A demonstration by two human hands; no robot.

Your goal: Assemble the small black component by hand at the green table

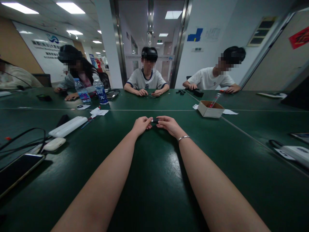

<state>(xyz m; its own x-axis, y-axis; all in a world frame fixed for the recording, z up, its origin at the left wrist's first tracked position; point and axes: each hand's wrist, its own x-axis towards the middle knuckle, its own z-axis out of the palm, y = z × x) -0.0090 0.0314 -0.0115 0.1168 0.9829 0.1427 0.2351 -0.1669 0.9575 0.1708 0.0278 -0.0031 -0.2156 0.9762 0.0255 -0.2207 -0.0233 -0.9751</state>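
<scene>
Both my hands meet over the green table (154, 167) and hold one small black piece with a silver end (154, 121). My left hand (142, 125) is closed, with thumb and fingertips pinching the silver end. My right hand (169, 125), with a bracelet (184, 138) at the wrist, pinches the black end from the other side. The piece lies roughly level between the fingertips, just above or on the tabletop; I cannot tell which. Its exact kind is too small to make out, and my fingers hide part of it.
Left are a phone (20, 170), a white case (55, 144), a long white device (68, 126), cables and two bottles (100, 91). A small open box (210, 111) stands right, and another white device (296, 154) at far right. Several people sit around the table.
</scene>
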